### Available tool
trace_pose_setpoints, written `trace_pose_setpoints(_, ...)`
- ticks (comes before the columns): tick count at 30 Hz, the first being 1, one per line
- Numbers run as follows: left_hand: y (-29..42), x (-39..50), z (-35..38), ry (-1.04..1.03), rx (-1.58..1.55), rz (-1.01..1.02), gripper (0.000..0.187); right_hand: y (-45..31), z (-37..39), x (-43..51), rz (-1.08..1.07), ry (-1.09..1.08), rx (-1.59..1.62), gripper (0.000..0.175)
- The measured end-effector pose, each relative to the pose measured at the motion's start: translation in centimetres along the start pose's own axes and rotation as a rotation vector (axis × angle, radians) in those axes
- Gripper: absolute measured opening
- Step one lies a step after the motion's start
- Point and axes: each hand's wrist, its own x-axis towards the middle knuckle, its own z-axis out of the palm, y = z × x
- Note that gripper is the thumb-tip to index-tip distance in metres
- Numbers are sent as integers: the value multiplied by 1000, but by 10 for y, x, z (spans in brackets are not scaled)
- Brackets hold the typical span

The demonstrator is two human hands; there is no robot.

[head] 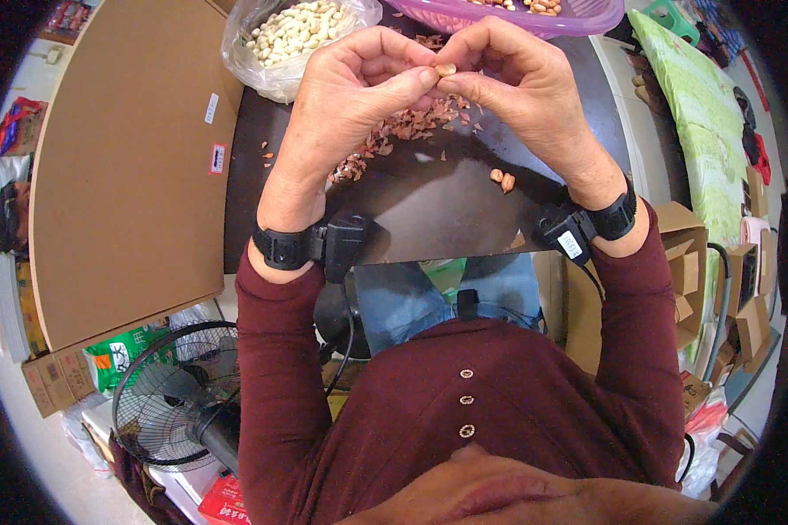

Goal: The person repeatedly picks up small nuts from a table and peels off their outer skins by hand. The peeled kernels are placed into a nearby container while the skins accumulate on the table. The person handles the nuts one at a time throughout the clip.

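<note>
My left hand (368,85) and my right hand (512,72) meet fingertip to fingertip above the dark table, both pinching one peanut kernel (446,69) that looks pale on its right side. Reddish-brown peanut skins (407,125) lie in a loose heap under and between the hands. Behind my left hand, a clear plastic bag (259,75) holds pale peeled peanuts (299,31). A purple plastic basket (565,26) with unpeeled peanuts (544,6) stands beyond my right hand. A few peanuts with brown skins (504,180) rest on the table nearer my body.
A large cardboard box (131,164) stands along the table's left side. Below it is a black-caged fan (177,400). Open cardboard boxes (683,262) and a green patterned cover (689,111) are at the right. The table's near edge (433,260) runs before my lap.
</note>
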Motion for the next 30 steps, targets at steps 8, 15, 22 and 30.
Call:
trace_pose_setpoints(8, 2, -1, -1, -27, 83, -60, 19, -1, 0, 1, -80, -15, -194, 16)
trace_pose_setpoints(15, -2, -1, -1, -35, 60, -22, 20, -3, 2, 3, -195, 18, -392, 15)
trace_pose_setpoints(22, -2, 0, 1, 13, 28, -32, 20, 5, -1, 0, -106, -15, -234, 15)
trace_pose_setpoints(30, 2, 0, -1, 1, 104, -39, 18, 17, -5, -3, 31, -36, 39, 17)
